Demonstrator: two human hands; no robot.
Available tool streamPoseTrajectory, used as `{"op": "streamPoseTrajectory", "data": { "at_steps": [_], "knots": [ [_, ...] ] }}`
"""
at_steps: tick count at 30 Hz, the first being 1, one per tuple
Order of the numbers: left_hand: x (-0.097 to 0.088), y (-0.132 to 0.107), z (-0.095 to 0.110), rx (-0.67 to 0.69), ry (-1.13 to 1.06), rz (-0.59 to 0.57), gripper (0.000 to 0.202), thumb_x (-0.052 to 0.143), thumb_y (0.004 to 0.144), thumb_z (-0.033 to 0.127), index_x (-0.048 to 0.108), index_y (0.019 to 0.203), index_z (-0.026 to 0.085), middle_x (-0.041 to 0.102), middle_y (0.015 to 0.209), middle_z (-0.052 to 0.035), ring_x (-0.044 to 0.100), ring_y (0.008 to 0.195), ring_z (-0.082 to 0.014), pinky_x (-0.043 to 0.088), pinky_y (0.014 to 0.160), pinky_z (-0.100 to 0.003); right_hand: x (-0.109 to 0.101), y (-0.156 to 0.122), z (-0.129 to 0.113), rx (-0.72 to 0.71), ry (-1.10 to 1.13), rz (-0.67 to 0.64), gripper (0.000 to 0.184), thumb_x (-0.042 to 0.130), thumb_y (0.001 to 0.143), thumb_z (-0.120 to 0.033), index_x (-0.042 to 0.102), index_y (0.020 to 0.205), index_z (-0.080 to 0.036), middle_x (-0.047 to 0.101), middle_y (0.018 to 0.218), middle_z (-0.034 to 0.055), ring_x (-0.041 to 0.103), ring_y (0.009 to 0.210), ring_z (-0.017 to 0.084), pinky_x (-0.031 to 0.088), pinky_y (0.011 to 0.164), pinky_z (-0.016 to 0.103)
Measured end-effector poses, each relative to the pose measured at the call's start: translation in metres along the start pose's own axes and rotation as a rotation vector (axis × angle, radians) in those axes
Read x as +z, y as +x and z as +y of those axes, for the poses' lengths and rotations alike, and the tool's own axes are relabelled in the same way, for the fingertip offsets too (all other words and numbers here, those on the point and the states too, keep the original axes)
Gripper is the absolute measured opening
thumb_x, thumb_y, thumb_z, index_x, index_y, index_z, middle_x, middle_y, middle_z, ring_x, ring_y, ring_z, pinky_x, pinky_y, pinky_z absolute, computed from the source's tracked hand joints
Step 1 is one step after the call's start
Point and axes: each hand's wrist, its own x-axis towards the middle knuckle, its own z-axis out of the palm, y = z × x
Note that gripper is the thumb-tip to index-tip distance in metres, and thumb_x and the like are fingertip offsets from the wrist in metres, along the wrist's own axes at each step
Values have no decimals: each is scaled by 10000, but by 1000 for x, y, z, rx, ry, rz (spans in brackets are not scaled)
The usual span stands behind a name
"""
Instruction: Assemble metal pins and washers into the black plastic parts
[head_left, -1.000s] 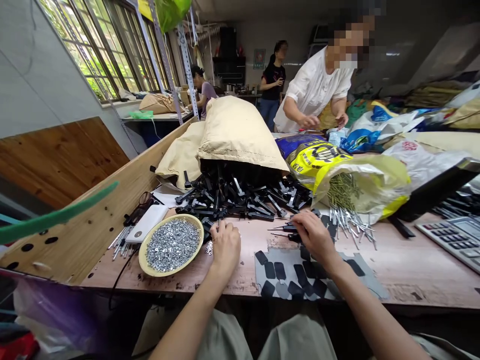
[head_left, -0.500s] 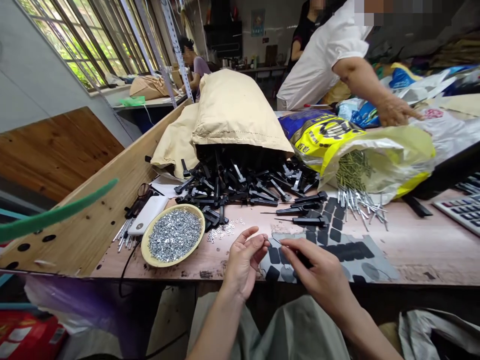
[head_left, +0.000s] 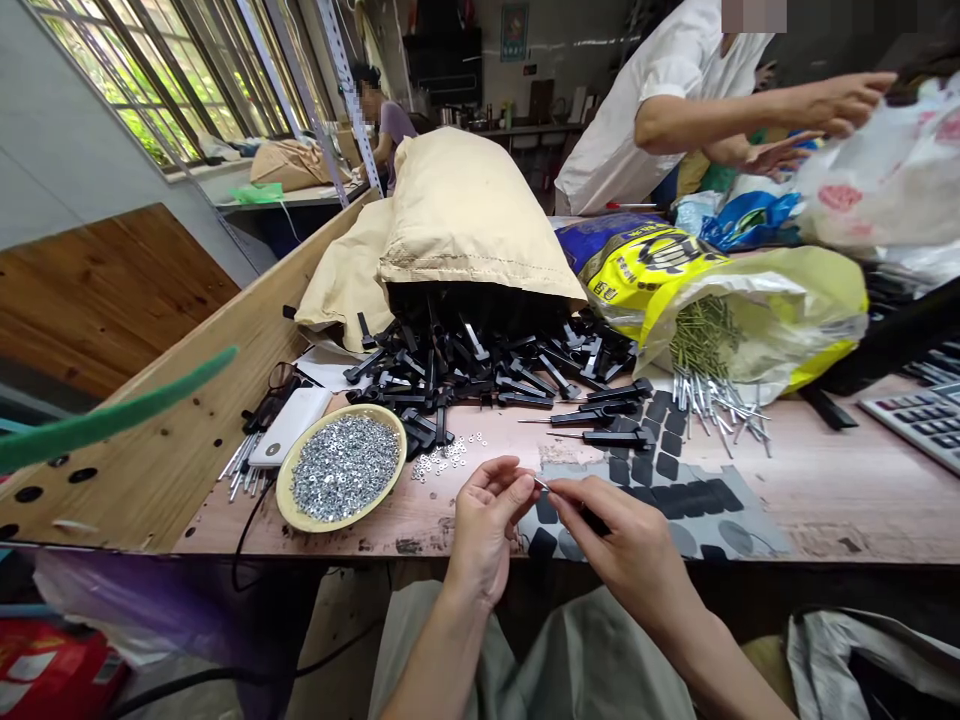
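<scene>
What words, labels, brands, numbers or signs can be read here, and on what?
None reads clearly.
Yellow-and-blue bag: large black lettering, too distorted to read.
White plastic bag: red print, unreadable.
Calculator: key markings too small.
Red package: pale label, too blurred.

Metal piece (head_left: 541, 484), one: slim, silvery, short length visible; slants slightly, between fingertips of left hand (head_left: 484, 520) and right hand (head_left: 628, 525); right of yellow bowl (head_left: 330, 526); end detail too small to tell.
</scene>
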Motion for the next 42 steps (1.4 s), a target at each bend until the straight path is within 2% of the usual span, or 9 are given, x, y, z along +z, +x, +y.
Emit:
{"op": "streamPoseTrajectory", "data": {
  "at_steps": [7,12,23,30,36,39,42],
  "knots": [
    [-3,1,6,-42,8,-47,453,919,620,160,656,988,147,742,849,-21,699,745,-103,586,771,-218,-6,1,-1,-79,-113,-23,159,567,986,-183,649,1115,-229,670,904,26,638,784,144,498,733,261],
    [-7,2,7,-73,36,-83,478,912,641,168,642,1035,143,757,869,-39,709,751,-111,587,772,-224,-9,1,0,-112,-123,-48,184,555,991,-184,641,1143,-239,671,925,36,642,803,151,507,744,264],
    [-6,0,5,-35,72,-50,513,914,641,202,604,1046,152,761,845,-40,717,740,-124,567,767,-226,-9,3,-4,-97,-167,-1,137,562,986,-189,658,1074,-233,661,885,32,625,781,153,486,732,254],
    [-7,2,3,147,291,-42,434,887,674,247,634,1017,166,762,849,-55,716,849,-162,538,857,-259,-12,3,-5,-149,-310,-4,150,552,995,-179,658,1089,-226,666,873,34,618,775,154,461,747,265],
    [-7,3,2,192,372,-60,414,865,697,264,642,1034,174,765,867,-65,719,864,-178,539,861,-277,-7,0,-1,-98,-247,-29,192,461,1036,-237,642,1090,-207,679,873,42,653,759,151,488,703,251],
    [-7,3,3,184,384,-61,427,868,690,277,644,1038,174,769,865,-71,722,858,-183,543,842,-272,-4,-5,2,-13,-153,-12,185,500,1021,-298,603,1136,-197,687,904,43,667,766,158,513,702,256],
    [-6,3,2,170,398,-72,434,866,692,283,645,1049,173,772,874,-80,722,866,-186,544,847,-276,-1,-8,1,53,-56,-50,149,489,1023,-289,613,1052,-212,690,913,32,670,792,154,519,738,257]
  ]
}}
